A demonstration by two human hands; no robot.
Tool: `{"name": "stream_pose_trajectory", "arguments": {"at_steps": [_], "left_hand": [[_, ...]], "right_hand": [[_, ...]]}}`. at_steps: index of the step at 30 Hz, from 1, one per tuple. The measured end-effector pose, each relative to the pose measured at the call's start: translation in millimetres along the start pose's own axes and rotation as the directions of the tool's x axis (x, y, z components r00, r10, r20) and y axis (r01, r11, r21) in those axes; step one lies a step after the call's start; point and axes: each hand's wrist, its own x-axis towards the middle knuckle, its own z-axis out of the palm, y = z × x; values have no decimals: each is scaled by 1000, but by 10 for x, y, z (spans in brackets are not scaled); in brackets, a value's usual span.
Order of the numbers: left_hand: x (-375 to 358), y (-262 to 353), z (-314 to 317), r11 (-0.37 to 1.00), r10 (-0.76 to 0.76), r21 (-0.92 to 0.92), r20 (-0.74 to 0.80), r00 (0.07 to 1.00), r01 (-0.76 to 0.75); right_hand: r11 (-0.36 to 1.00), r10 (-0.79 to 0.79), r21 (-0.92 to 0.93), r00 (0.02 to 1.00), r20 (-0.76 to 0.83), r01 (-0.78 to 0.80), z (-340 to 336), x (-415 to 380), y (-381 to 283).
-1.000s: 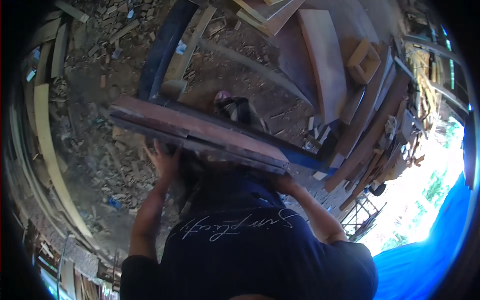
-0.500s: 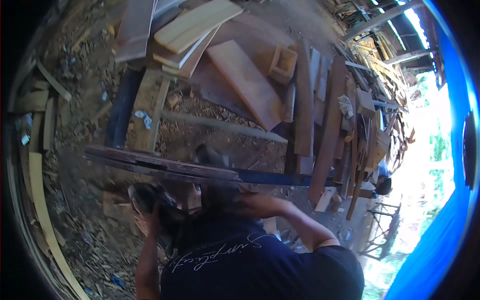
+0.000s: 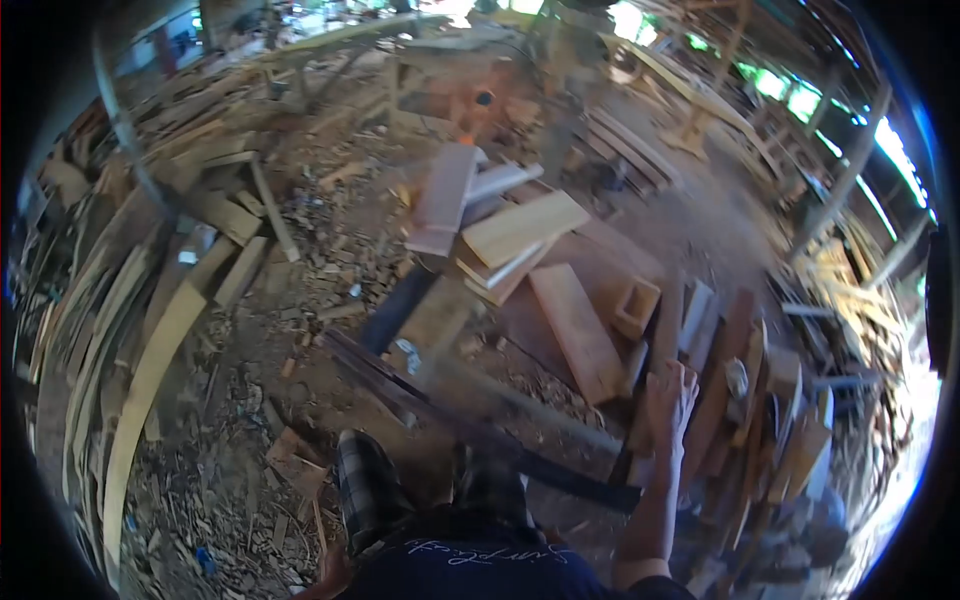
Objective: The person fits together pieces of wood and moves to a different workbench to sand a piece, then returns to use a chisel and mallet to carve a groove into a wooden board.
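Note:
My right arm is stretched forward, and my right hand (image 3: 672, 392) is over the stacked boards at the right, its fingers apart with nothing visible in them. Just beneath and beside it lie a long brown board (image 3: 722, 375) and a crumpled pale scrap (image 3: 737, 377). My left hand (image 3: 335, 574) is low at the bottom edge, beside my leg; its fingers are blurred and partly cut off. In front of my knees, a dark narrow beam (image 3: 440, 408) runs across at a slant.
Loose planks (image 3: 525, 228) lie in a heap ahead, with a wide board (image 3: 578, 335) and a hollow wooden box (image 3: 636, 306) nearer. Long curved offcuts (image 3: 150, 390) line the left side. Wood chips (image 3: 220, 440) cover the ground. A post (image 3: 845, 175) stands at the right.
My view has lifted and shows more of the yard. My right hand has moved from close to my body out over the boards; my left hand has dropped to the lower edge.

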Motion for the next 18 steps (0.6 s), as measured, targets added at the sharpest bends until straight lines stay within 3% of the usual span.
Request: {"name": "stream_pose_trajectory", "arguments": {"at_steps": [2,4,6,9,12,14,18], "left_hand": [[-215,-15,134,994,-101,-51,13,995,102],[-304,9,255,980,-175,-93,6,984,175],[-294,64,297,971,-214,-119,-22,977,210],[-228,162,389,959,-241,-169,-48,969,230],[-162,283,431,952,-253,-197,-74,965,235],[-102,377,424,948,-259,-215,-94,961,235],[-112,460,455,944,-269,-230,-126,955,236]], "right_hand": [[1000,8,18,1000,-18,-8,108,48,-35],[990,106,-99,993,44,-101,151,12,-176],[986,84,-148,996,27,-79,264,28,-185],[964,235,-140,969,69,-224,380,156,-253],[970,239,-78,958,157,-229,602,315,-173],[979,198,-72,971,131,-190,680,349,-177],[962,264,-99,957,119,-253,667,373,-247]]}}
